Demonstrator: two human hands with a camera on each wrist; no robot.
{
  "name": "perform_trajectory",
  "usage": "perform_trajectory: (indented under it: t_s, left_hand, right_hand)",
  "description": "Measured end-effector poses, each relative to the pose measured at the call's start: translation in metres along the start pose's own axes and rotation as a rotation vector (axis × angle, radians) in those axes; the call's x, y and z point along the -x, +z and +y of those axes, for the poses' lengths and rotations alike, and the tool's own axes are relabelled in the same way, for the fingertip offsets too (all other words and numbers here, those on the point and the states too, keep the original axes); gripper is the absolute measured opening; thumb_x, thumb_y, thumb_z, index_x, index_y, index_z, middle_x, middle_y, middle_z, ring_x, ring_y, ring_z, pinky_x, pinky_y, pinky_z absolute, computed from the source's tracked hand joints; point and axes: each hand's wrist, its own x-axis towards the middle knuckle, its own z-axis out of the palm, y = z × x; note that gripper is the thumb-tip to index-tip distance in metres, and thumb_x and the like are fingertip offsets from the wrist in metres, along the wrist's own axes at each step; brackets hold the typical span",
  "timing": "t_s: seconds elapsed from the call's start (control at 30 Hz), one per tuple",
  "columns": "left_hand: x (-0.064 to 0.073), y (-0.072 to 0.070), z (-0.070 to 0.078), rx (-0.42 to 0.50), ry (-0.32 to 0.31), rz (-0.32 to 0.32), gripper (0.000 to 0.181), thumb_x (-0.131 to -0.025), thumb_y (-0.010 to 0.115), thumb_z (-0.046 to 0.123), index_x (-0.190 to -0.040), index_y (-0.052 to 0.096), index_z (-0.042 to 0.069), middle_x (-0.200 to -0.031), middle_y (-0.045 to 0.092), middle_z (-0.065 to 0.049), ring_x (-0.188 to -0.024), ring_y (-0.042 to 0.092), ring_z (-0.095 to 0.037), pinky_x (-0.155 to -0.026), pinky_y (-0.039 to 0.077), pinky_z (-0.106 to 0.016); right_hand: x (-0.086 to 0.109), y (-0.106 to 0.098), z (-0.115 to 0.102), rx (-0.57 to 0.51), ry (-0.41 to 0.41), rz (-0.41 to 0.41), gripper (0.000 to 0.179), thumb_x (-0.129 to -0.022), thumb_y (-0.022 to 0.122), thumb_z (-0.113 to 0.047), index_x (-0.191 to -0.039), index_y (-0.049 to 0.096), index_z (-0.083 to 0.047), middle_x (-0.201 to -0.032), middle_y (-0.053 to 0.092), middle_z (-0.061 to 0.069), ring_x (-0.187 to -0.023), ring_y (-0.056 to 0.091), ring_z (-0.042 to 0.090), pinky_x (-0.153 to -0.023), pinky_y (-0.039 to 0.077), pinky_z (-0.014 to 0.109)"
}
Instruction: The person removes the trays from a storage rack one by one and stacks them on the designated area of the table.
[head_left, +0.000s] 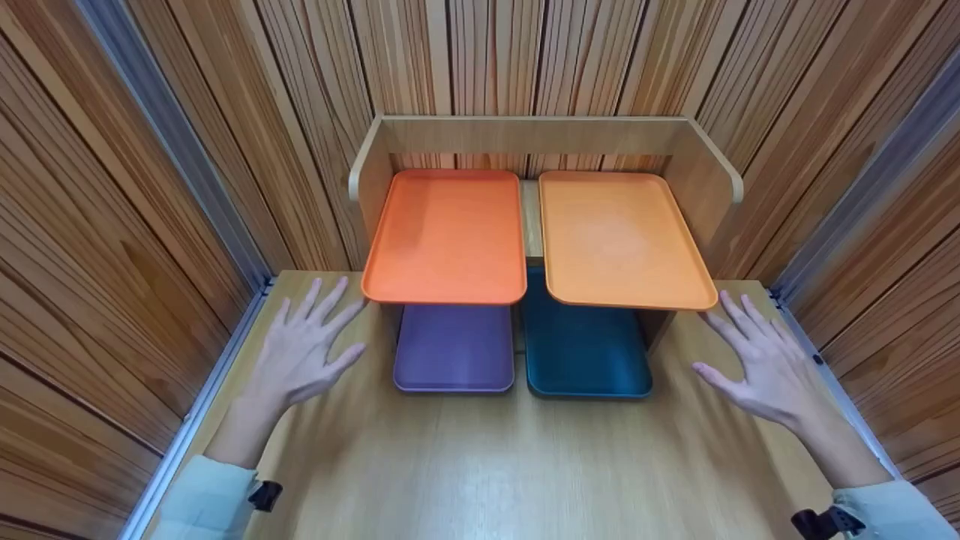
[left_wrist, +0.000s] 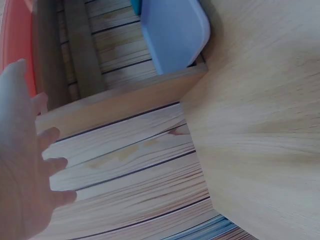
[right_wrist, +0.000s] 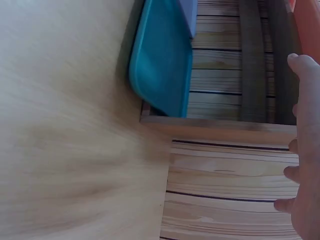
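My left hand [head_left: 304,356] is spread with straight fingers at the left of a small wooden shelf, holding nothing. On the other side my right hand [head_left: 765,367] is spread the same way, its fingertips close to the front right corner of the light orange tray [head_left: 626,240]. That tray lies on the upper board beside a red-orange tray [head_left: 450,236], whose front left corner is nearest my left fingers. Below them, a purple tray [head_left: 454,349] and a dark teal tray [head_left: 589,352] stick out of the lower level. All four trays' visible surfaces are bare.
The wooden shelf [head_left: 536,135] stands against the slatted back wall [head_left: 495,60], with raised side panels and a back rail. Metal strips [head_left: 187,427] edge the wooden table [head_left: 480,465] where it meets the side walls. A dark clip [head_left: 266,495] sits on the left sleeve.
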Motion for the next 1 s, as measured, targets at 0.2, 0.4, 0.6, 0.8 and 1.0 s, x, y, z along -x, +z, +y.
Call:
perform_trajectory:
  t_s: [0.2, 0.4, 0.6, 0.8, 1.0]
  left_hand:
    - [-0.007, -0.008, -0.003, 0.072, -0.043, 0.037, 0.069, -0.109, 0.058, 0.048, -0.173, 0.047, 0.026, -0.185, 0.036, -0.013, -0.171, 0.031, -0.051, -0.131, 0.030, -0.087]
    - [-0.015, -0.019, -0.003, 0.139, -0.089, 0.060, 0.068, -0.112, 0.056, 0.045, -0.176, 0.041, 0.029, -0.187, 0.033, -0.013, -0.172, 0.029, -0.051, -0.132, 0.026, -0.087]
    - [-0.024, -0.025, -0.002, 0.259, -0.130, 0.107, 0.070, -0.111, 0.057, 0.043, -0.176, 0.040, 0.023, -0.186, 0.033, -0.014, -0.172, 0.030, -0.052, -0.134, 0.023, -0.086]
    - [-0.037, -0.030, 0.002, 0.449, -0.149, 0.194, 0.075, -0.109, 0.064, 0.038, -0.177, 0.039, 0.018, -0.184, 0.038, -0.016, -0.170, 0.035, -0.050, -0.136, 0.026, -0.080]
    - [-0.052, -0.034, 0.006, 0.566, -0.170, 0.316, 0.076, -0.106, 0.066, 0.034, -0.176, 0.040, 0.019, -0.180, 0.045, -0.015, -0.164, 0.046, -0.046, -0.131, 0.040, -0.074]
  right_hand:
    - [-0.004, -0.011, -0.007, -0.085, 0.055, 0.035, 0.085, -0.094, 0.084, -0.039, -0.168, 0.053, -0.011, -0.180, 0.041, 0.024, -0.168, 0.035, 0.055, -0.128, 0.034, 0.084]
    - [-0.010, -0.016, -0.013, -0.152, 0.085, 0.068, 0.091, -0.094, 0.085, -0.036, -0.174, 0.045, -0.021, -0.180, 0.039, 0.027, -0.169, 0.032, 0.054, -0.131, 0.030, 0.085]
    - [-0.015, -0.018, -0.022, -0.297, 0.196, 0.056, 0.092, -0.098, 0.081, -0.032, -0.178, 0.036, -0.025, -0.183, 0.035, 0.026, -0.164, 0.033, 0.064, -0.121, 0.025, 0.096]
    - [-0.020, -0.021, -0.032, -0.488, 0.300, 0.070, 0.089, -0.105, 0.075, -0.025, -0.180, 0.028, -0.023, -0.183, 0.033, 0.027, -0.164, 0.033, 0.063, -0.119, 0.029, 0.096]
    - [-0.030, -0.024, -0.041, -0.649, 0.372, 0.079, 0.087, -0.111, 0.070, -0.019, -0.182, 0.019, -0.020, -0.185, 0.029, 0.028, -0.168, 0.031, 0.057, -0.122, 0.034, 0.090]
